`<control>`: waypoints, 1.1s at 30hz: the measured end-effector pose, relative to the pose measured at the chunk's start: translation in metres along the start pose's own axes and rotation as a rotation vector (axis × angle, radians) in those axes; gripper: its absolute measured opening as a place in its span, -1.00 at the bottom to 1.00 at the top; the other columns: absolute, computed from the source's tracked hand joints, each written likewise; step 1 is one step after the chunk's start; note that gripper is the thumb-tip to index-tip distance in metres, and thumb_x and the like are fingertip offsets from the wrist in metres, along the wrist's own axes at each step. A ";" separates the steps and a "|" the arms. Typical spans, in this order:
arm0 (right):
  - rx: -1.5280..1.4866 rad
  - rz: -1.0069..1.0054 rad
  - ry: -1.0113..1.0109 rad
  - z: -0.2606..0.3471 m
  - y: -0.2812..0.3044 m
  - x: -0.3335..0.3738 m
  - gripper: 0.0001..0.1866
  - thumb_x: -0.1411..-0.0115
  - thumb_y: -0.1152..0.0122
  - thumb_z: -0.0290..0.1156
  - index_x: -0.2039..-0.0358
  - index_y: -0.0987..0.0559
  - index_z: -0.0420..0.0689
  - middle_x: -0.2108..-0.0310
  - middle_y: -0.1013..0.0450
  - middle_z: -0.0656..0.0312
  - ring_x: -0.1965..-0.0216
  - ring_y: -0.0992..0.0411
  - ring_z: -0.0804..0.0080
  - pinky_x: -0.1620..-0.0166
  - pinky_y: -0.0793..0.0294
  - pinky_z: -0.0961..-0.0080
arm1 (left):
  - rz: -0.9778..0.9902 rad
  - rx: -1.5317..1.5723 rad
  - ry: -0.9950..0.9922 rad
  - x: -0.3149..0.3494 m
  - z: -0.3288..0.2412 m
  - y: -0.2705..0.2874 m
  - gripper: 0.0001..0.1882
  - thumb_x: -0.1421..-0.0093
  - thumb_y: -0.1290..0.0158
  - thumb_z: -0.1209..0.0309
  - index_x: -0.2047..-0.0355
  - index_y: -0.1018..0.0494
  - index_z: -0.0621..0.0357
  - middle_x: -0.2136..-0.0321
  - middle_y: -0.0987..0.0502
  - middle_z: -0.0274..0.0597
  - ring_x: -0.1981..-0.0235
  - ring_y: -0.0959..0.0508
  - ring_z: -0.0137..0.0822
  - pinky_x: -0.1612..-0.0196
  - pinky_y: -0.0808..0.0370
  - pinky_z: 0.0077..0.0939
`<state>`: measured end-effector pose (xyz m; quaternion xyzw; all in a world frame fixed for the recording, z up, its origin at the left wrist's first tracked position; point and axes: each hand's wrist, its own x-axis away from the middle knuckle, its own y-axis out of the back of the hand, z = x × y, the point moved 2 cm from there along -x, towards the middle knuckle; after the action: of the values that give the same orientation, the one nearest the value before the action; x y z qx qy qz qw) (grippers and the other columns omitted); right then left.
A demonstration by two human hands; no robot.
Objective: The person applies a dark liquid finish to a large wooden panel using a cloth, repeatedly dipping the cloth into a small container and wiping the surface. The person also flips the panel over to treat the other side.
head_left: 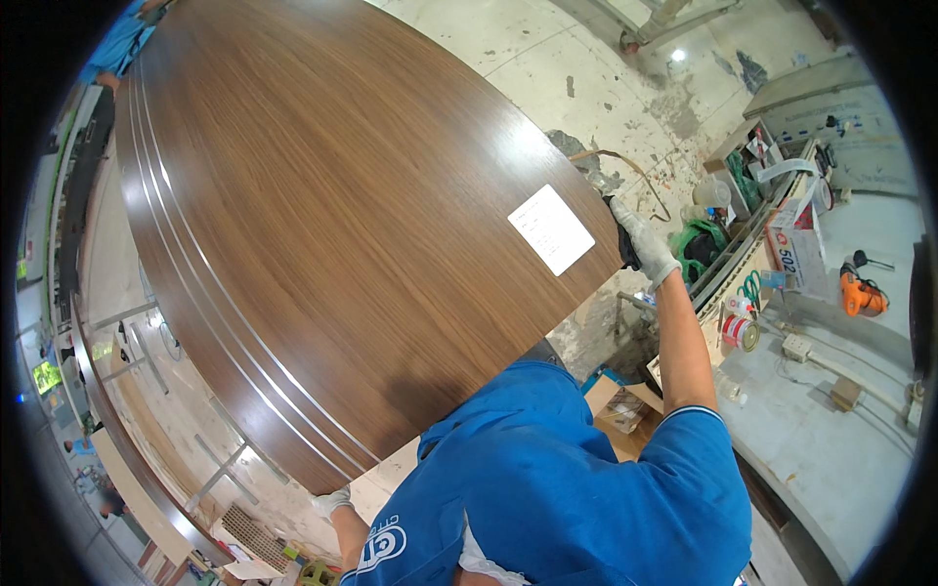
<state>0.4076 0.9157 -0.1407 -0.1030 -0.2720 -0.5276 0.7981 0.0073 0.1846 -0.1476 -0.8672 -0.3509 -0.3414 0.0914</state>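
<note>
A large brown wood-grain door panel (322,225) stretches away from my body, with three thin silver strips along its left side and a white paper label (551,230) near its right edge. My right hand (645,239), in a white glove with a dark palm, grips the panel's right edge near the close corner. At the near left corner my left hand (333,500), also gloved, holds the edge, its fingertips partly hidden by the panel. Beyond the far left end, a co-worker in a blue sleeve (122,44) stands against the panel.
On my right is a grey workbench (772,410) with an orange power tool (864,291), a can (740,333) and green scissors (750,287). A cardboard box (625,415) sits beside me. Metal stands (220,471) are on the floor at left. The pale floor (518,49) is patched and stained.
</note>
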 end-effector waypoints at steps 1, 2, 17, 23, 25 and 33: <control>0.020 0.010 0.039 -0.004 0.000 -0.004 -0.42 -0.41 -0.09 0.10 0.08 -0.66 -0.25 0.27 -0.57 0.32 0.32 -0.45 0.59 0.23 -0.45 0.59 | -0.025 -0.011 -0.015 0.002 0.000 -0.001 -0.38 -0.30 0.19 -0.07 -0.29 -0.38 -0.15 -0.31 -0.38 -0.21 -0.30 -0.38 0.05 -0.18 -0.41 0.34; 0.128 -0.029 -0.194 -0.012 0.005 -0.006 -0.42 -0.43 -0.07 0.08 0.00 -0.63 -0.26 0.15 -0.57 0.27 0.20 -0.47 0.53 0.12 -0.45 0.57 | -0.070 -0.001 -0.024 0.004 0.001 -0.002 -0.37 -0.30 0.21 -0.06 -0.29 -0.38 -0.13 -0.30 -0.39 -0.19 -0.29 -0.38 0.05 -0.18 -0.41 0.33; -0.255 0.078 -0.151 -0.010 0.000 -0.025 -0.51 -0.46 0.09 -0.02 -0.11 -0.56 -0.12 0.09 -0.61 0.17 0.18 -0.60 0.31 0.11 -0.60 0.29 | 0.438 0.311 0.073 0.008 0.014 -0.002 -0.30 -0.29 0.27 -0.07 -0.26 -0.39 0.11 -0.25 -0.44 -0.06 -0.23 -0.44 0.07 -0.19 -0.45 0.11; -0.167 0.066 -0.122 0.018 -0.004 -0.003 -0.52 -0.47 0.16 -0.06 -0.07 -0.57 -0.13 0.07 -0.60 0.09 0.15 -0.60 0.25 0.10 -0.59 0.28 | 0.511 0.353 -0.228 0.056 -0.065 0.006 -0.28 -0.42 0.27 -0.07 -0.33 -0.29 0.27 -0.28 -0.39 0.01 -0.29 -0.39 0.00 -0.33 -0.34 -0.09; -0.235 0.081 -0.163 0.020 -0.016 0.009 -0.52 -0.45 0.14 -0.07 -0.05 -0.57 -0.16 0.06 -0.59 0.07 0.11 -0.59 0.20 0.07 -0.59 0.22 | 0.471 0.354 -0.393 0.087 -0.101 0.003 -0.30 -0.46 0.26 -0.05 -0.32 -0.28 0.32 -0.27 -0.40 0.00 -0.26 -0.42 -0.05 -0.32 -0.36 -0.14; -0.371 0.385 -0.126 0.006 -0.098 0.079 -0.51 -0.43 0.10 -0.08 -0.08 -0.56 -0.19 0.04 -0.60 0.09 0.05 -0.60 0.24 -0.07 -0.58 0.28 | 0.227 0.428 -0.977 0.206 -0.277 0.025 -0.35 -0.41 -0.03 0.09 -0.32 -0.30 0.32 -0.26 -0.40 -0.03 -0.18 -0.47 -0.15 -0.27 -0.40 -0.29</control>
<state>0.3410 0.8156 -0.1047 -0.3299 -0.1955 -0.3996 0.8326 -0.0148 0.1683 0.1973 -0.9193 -0.3183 0.1924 0.1285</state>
